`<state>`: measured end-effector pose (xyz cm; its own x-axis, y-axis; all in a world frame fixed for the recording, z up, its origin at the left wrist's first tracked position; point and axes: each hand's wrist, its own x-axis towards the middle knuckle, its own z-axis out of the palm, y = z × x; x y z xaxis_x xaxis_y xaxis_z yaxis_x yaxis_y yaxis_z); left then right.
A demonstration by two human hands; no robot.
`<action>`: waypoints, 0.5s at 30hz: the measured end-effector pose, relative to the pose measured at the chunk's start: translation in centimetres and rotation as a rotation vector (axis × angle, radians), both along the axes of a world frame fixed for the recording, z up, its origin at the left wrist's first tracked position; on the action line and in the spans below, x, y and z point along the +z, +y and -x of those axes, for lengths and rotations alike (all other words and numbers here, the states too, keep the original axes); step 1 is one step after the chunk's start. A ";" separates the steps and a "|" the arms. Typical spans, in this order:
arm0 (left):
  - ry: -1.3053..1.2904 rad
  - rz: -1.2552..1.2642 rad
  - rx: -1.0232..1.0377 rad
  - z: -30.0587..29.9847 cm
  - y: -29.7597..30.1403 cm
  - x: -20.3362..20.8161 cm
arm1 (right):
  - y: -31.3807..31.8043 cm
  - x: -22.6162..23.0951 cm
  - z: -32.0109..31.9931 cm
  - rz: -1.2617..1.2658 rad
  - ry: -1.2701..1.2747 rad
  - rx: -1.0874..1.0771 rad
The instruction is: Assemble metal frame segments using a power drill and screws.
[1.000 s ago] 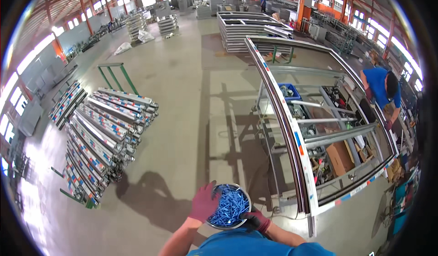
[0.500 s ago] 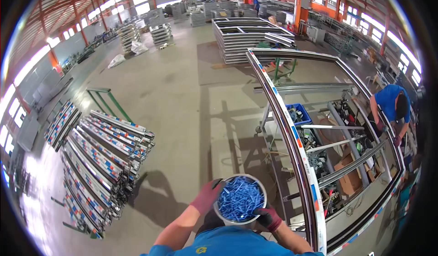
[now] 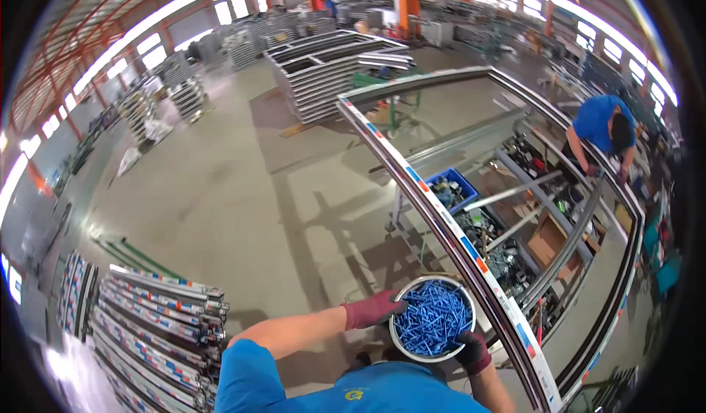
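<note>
A round, pale-rimmed bucket [image 3: 396, 331], filled with thin blue pieces [image 3: 434, 314] that look like long screws or plugs, is held in front of my body. My left hand [image 3: 373, 310], in a dark red glove with black fingertips, grips the rim on its left side. On the lower right rim, my gloved right hand [image 3: 472, 351] has its fingers hooked over the edge. Its thumb side lies against the blue pieces. Just right of the bucket runs the near side of a large rectangular window frame [image 3: 471, 255], wrapped in printed tape.
Beneath the frame stands a workbench with a blue bin [image 3: 454, 189], a cardboard box [image 3: 550, 245] and hardware. A co-worker in blue [image 3: 599, 126] leans over its far right side. Bundled profiles [image 3: 151, 317] lie at lower left; stacked frames [image 3: 316, 82] stand ahead.
The view has turned right and tilted. My hands and the bucket now appear farther right, close beside the large frame. Both hands keep their hold on the rim.
</note>
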<state>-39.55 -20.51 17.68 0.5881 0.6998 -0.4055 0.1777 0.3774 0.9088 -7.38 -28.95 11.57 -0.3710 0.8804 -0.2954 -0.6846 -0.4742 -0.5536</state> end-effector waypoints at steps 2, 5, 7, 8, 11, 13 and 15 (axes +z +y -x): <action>0.108 -0.105 -0.019 -1.2 3.1 1.1 | 2.3 -1.7 -1.5 0.004 -0.053 -0.099; -0.004 0.102 0.103 -3.1 7.8 -1.1 | 6.2 -1.5 -4.5 0.062 -0.119 -0.065; -0.100 0.107 0.111 -5.1 10.9 -0.3 | 10.1 0.3 -4.7 -0.021 -0.085 -0.121; -0.149 0.145 0.102 -6.1 12.0 0.7 | 10.7 -1.3 -5.8 0.027 -0.110 -0.069; -0.047 0.167 0.016 -10.0 16.7 1.7 | 12.8 0.8 -7.2 -0.055 0.076 -0.211; -0.023 0.196 -0.024 -12.3 19.5 1.3 | 14.1 2.1 -8.7 -0.103 0.053 -0.297; -0.081 0.147 -0.023 -15.3 22.1 1.0 | 15.0 0.7 -10.1 -0.223 0.027 -0.436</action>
